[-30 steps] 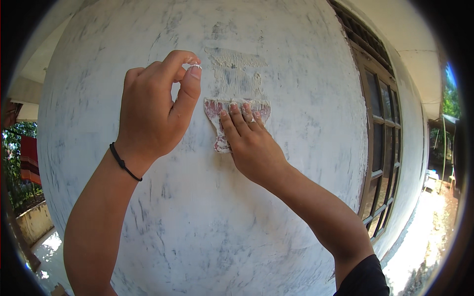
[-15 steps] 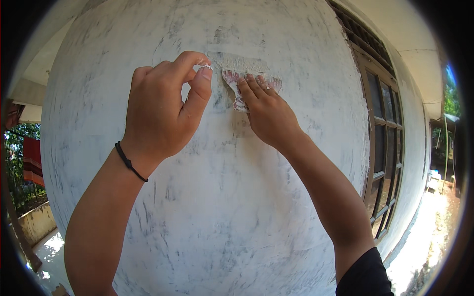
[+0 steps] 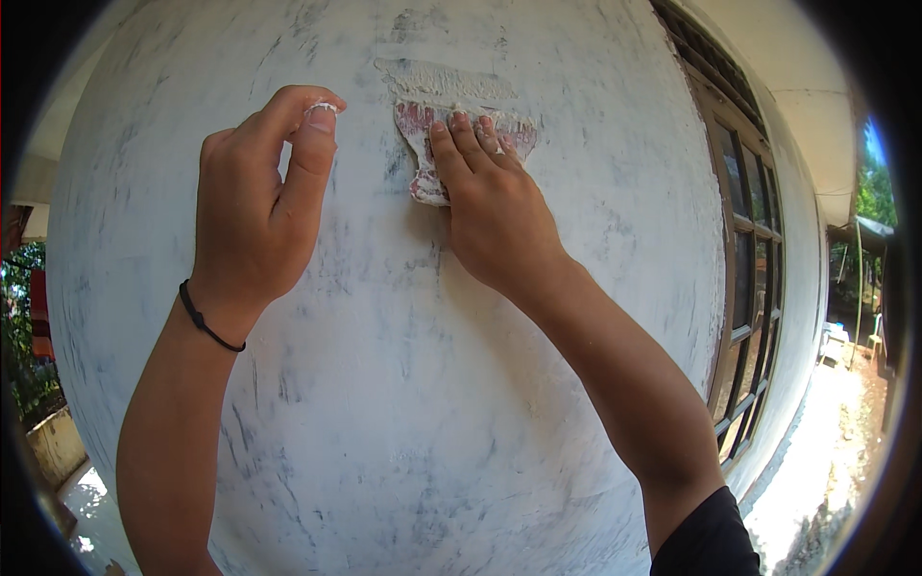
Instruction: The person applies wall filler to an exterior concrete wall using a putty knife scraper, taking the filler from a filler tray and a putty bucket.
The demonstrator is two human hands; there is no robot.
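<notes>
My right hand (image 3: 499,206) presses a reddish putty scraper (image 3: 415,125) against the wall, its fingers laid over the tool's face. White putty coats the scraper, and its wide edge points upward. Just above that edge lies a band of wet, greyish putty (image 3: 447,81) with a ragged outline. My left hand (image 3: 254,206) hovers left of the scraper, thumb and forefinger curled together in a ring. White putty shows at those fingertips; what they pinch, if anything, cannot be made out. A thin black cord bracelet (image 3: 206,322) circles the left wrist.
The white wall (image 3: 384,413) carries grey streaks and patches. On the right is a brown-framed window (image 3: 740,230) with several panes. Beyond it runs a sunlit strip of ground (image 3: 816,461). Plants (image 3: 24,365) and a low wall (image 3: 56,446) stand at the far left.
Both hands have shifted left and slightly up in the view, the right one with the scraper. The wall and window have also shifted a little, as the view has moved.
</notes>
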